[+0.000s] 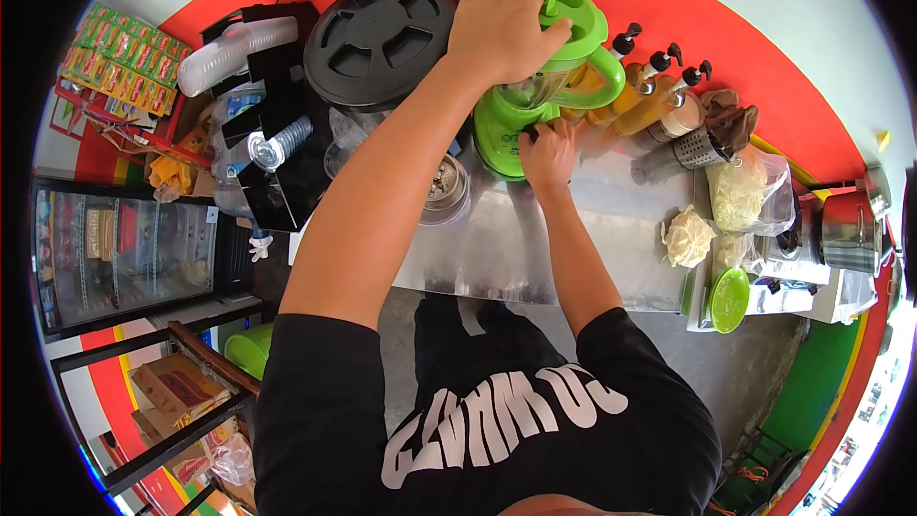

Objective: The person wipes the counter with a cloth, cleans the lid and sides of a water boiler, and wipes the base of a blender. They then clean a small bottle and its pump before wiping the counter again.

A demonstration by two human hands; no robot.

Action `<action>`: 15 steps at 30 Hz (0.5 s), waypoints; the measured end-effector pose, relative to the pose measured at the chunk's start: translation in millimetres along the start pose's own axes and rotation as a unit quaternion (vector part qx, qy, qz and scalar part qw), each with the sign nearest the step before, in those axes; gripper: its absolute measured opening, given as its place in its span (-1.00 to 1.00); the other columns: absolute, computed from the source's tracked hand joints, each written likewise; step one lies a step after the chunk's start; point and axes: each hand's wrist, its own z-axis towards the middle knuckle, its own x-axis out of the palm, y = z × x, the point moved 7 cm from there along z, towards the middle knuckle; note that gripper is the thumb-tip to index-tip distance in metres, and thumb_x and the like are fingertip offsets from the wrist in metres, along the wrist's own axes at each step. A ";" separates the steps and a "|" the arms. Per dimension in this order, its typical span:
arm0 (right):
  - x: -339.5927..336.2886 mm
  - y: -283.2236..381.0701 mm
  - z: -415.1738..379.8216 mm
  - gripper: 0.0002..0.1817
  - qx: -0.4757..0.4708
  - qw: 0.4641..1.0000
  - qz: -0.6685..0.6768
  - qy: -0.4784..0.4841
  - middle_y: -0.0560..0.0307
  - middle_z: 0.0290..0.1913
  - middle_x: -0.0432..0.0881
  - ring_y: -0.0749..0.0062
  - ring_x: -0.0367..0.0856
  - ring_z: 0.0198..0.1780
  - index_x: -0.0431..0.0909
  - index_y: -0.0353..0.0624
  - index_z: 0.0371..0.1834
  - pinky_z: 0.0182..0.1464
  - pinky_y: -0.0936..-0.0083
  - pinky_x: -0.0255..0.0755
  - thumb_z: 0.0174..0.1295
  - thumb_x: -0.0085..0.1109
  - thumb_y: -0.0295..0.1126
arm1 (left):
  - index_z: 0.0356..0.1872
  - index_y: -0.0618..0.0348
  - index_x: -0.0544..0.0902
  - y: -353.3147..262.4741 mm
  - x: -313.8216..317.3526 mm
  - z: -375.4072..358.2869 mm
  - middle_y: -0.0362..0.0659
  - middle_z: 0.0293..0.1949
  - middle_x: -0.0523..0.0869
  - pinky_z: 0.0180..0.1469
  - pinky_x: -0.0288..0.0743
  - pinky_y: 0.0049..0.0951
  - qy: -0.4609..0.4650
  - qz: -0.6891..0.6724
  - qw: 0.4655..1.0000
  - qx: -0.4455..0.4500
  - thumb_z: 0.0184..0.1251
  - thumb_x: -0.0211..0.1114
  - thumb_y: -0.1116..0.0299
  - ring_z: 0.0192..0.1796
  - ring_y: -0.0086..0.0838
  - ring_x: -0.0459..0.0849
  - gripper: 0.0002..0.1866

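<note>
Sitting on the left, a black-lidded tub (382, 48), then left hand (503, 27) spread loosely over the green blender (497, 129) at the surface's (497, 253) far side, right hand (549, 158) at its base, can't tell if gripping, pump bottles (648, 113) further right

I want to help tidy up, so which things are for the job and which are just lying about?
For the job:
green blender, right hand at its base
green lid, under the left hand

Seemingly just lying about:
pump bottles
big black lid
stacked plastic cups
</note>
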 end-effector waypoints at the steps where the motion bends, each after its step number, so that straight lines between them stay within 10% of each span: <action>1: -0.2 1.7 -3.0 -0.82 -0.001 1.000 -0.001 0.001 -0.07 0.03 0.67 -0.11 0.63 0.08 0.77 -0.26 -0.29 0.00 0.06 0.67 0.16 0.39 -0.36 | 0.49 -0.17 0.57 -0.4 0.5 0.0 -0.16 0.48 0.56 0.56 0.28 -0.07 -0.001 -0.001 1.000 -0.001 0.48 0.25 -0.09 0.51 -0.20 0.50 -0.39; 7: 7.7 31.3 -13.0 -0.82 -0.041 0.998 0.005 0.046 -0.06 -0.03 0.60 -0.08 0.59 0.08 0.77 -0.25 -0.30 -0.06 0.07 0.69 0.20 0.33 -0.36 | 0.50 -0.18 0.57 0.3 1.1 -0.6 -0.17 0.48 0.57 0.56 0.28 -0.08 -0.007 -0.002 1.000 -0.001 0.47 0.24 -0.10 0.51 -0.20 0.50 -0.38; 15: 26.2 62.1 -21.7 -0.63 -0.014 0.979 -0.050 0.195 -0.13 0.05 0.58 -0.15 0.64 0.15 0.73 0.05 0.18 0.03 0.02 0.70 0.31 0.26 -0.39 | 0.51 -0.18 0.55 1.5 1.7 -0.1 -0.14 0.50 0.55 0.56 0.28 -0.07 -0.004 0.005 1.000 0.003 0.50 0.23 -0.11 0.53 -0.18 0.49 -0.38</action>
